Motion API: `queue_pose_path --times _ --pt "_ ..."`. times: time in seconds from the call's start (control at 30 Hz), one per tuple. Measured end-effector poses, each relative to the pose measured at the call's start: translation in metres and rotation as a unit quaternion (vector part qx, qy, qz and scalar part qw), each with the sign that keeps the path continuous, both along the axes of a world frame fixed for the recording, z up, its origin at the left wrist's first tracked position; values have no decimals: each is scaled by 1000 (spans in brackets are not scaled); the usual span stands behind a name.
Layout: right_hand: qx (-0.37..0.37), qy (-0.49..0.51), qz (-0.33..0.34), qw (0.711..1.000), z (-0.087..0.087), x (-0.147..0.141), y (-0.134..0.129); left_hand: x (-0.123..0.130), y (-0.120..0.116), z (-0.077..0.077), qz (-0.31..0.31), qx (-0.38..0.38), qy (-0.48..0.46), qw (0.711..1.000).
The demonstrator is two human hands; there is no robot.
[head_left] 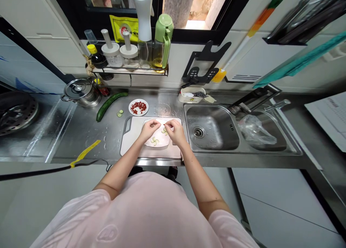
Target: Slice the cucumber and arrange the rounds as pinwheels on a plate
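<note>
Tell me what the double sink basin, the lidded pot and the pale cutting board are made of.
The double sink basin looks like brushed stainless steel: grey metallic sheen, water beads. The lidded round pot looks like polished stainless steel, given its bright reflections. The pale rectangular cutting board looks like matte plastic, though its smooth surface leaves that open.

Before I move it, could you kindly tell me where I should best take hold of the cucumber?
Grip the cucumber around its middle, coming from above. It lies flat and diagonally on the steel counter, and its long, slim body should let your fingers wrap around it and keep it balanced.
</note>
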State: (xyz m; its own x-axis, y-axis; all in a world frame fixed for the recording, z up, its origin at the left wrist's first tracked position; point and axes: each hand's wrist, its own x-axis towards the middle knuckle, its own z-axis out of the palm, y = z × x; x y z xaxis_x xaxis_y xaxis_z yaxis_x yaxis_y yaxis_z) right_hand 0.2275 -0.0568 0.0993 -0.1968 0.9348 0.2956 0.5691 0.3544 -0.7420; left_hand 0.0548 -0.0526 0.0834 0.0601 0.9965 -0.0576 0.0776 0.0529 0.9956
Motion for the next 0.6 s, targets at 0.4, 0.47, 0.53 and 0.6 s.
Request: queue_pose_path --times 0.4,0.47,0.53,0.6 --pt "-106 -194 -25 975 -73 19 7 11 9 -32 -53 2 311 949" --pt "-116 -225 -26 967 -75 16 6 16 11 -35 -61 -2 338 939" --pt "-121 -252 -26 960 -76 14 6 20 14 -38 -68 -6 360 930" --pt "-119 -275 -23 954 -76 12 6 24 17 -43 -73 -8 379 923"
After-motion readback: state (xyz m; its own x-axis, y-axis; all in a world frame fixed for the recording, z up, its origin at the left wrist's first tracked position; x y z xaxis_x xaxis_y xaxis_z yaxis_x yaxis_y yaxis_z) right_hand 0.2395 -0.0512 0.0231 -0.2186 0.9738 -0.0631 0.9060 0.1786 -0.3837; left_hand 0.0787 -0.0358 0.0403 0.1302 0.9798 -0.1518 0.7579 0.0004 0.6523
